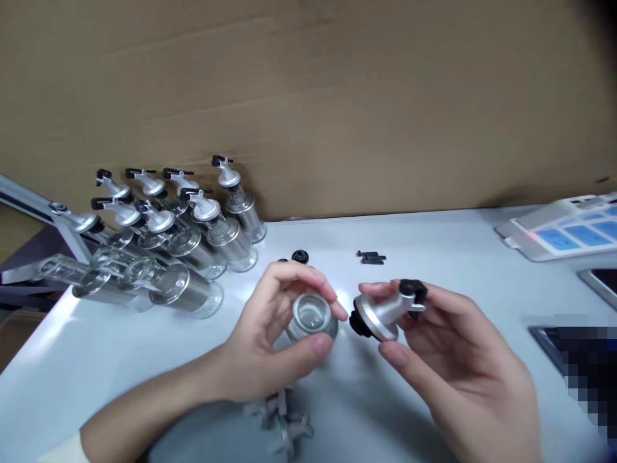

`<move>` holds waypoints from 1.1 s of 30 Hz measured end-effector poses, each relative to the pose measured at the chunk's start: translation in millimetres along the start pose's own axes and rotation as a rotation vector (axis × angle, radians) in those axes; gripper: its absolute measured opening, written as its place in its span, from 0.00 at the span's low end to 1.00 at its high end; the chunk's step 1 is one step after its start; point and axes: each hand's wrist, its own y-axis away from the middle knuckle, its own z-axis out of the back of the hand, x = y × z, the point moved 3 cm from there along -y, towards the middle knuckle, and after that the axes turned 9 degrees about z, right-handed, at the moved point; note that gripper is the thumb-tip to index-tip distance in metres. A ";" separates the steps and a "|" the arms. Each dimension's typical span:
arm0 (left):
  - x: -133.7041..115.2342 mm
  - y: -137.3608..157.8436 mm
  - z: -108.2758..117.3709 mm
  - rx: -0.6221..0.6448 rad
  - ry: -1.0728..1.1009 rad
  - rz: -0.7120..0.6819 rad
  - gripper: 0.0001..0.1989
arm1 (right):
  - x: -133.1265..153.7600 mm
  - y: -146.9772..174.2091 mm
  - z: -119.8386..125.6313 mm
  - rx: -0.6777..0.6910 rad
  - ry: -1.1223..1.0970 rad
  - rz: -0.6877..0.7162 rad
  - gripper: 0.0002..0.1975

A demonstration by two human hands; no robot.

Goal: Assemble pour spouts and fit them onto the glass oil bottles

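Observation:
My left hand (277,334) is wrapped round a glass bottle (312,315), whose open mouth faces up towards me. In my right hand (457,360) is a silver pourer spout (383,315), held between thumb and fingers. Its black ribbed stopper points left at the bottle's mouth, a short way apart from it. A black lever cap sits at the spout's upper end. Most of the bottle's body is hidden by my left hand and by the view from above.
Several bottles fitted with spouts (231,235) stand at the left, near bottles without spouts (186,292). Black stoppers (299,256) and small black strips (371,258) lie behind my hands. Loose grey spout parts (286,427) lie in front. A white box (554,231) and dark devices (554,347) are at right.

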 end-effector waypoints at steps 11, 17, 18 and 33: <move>7.7 -33.8 -5.8 0.327 0.086 0.217 0.15 | 24.5 -50.1 2.0 0.197 -0.075 0.085 0.15; 10.8 -32.2 -4.9 0.342 0.035 0.344 0.12 | 19.2 -66.8 -4.5 0.509 0.037 0.139 0.19; 10.2 -31.7 -5.3 0.343 0.023 0.337 0.12 | 18.9 -69.4 -5.0 0.547 0.044 0.155 0.19; 6.9 -34.4 -10.6 0.407 -0.104 0.293 0.14 | 17.6 -82.0 1.1 0.708 0.054 0.055 0.13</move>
